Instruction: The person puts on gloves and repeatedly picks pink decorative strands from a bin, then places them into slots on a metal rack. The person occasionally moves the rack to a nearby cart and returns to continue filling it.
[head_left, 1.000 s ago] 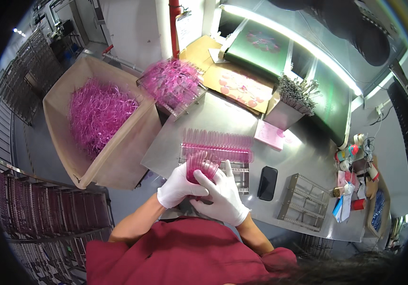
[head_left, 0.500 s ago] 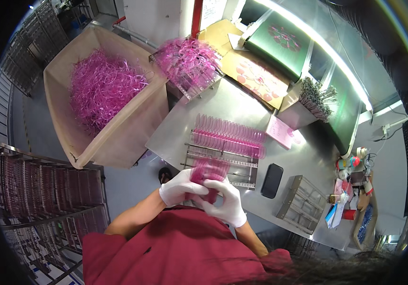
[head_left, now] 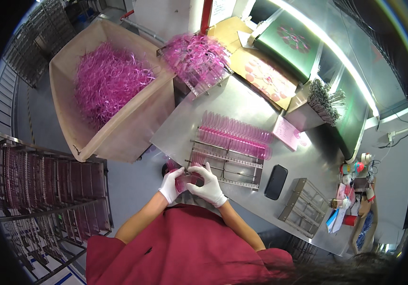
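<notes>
A stack of pink see-through plastic lenses [head_left: 180, 184] is in my white-gloved left hand [head_left: 170, 186], its fingers closed round them just off the table's near left edge. My gloved right hand [head_left: 208, 185] is beside it, thumb and fingers curved round a pink lens at the stack's right side; its fingertips partly hide that lens. Right behind my hands lies a metal slotted rack [head_left: 237, 172]. A long row of upright pink lenses [head_left: 235, 135] fills its far side, and a few more pink lenses [head_left: 198, 157] stand at the left end of its nearer row.
A large beige bin [head_left: 118, 142] heaped with pink strips [head_left: 111, 83] stands left. On the metal table are a black phone [head_left: 276, 182], another metal rack [head_left: 303, 207], a pink card block [head_left: 287, 133] and a piled rack [head_left: 197, 59]. Loaded shelves [head_left: 52, 190] stand lower left.
Both hands have shifted left and come away from the rack's front with the lenses. The stack now sits more in my left hand, and the view has swung slightly.
</notes>
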Motion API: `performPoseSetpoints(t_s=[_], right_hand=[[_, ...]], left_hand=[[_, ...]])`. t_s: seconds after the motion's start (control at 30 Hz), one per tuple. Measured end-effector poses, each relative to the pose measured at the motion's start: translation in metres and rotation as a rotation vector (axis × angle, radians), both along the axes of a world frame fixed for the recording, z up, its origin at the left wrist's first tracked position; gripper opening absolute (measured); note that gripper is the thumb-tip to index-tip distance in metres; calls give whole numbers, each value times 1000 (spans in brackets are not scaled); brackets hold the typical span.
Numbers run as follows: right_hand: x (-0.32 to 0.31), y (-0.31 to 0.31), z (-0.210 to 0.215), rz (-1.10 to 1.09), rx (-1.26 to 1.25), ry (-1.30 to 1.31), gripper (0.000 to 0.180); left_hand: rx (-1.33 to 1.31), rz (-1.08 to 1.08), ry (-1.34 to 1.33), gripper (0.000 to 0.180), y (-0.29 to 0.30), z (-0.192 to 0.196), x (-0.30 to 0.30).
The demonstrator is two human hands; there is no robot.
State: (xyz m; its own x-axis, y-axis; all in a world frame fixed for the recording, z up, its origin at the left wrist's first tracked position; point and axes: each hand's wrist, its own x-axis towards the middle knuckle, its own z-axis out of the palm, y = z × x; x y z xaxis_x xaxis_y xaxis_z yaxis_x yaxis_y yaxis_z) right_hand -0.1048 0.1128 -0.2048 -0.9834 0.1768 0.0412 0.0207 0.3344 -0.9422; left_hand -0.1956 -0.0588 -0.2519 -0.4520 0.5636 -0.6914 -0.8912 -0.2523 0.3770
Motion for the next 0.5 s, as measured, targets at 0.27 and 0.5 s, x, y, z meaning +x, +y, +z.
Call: performPoseSetpoints(t_s=[0.27, 0.5], right_hand=[[-6, -5, -4, -93, -126, 23, 47], [-14, -15, 3, -19, 80, 46, 52]], left_hand=[[14, 15, -37, 28, 2, -34, -3], [133, 16, 16, 24, -3, -39, -1]])
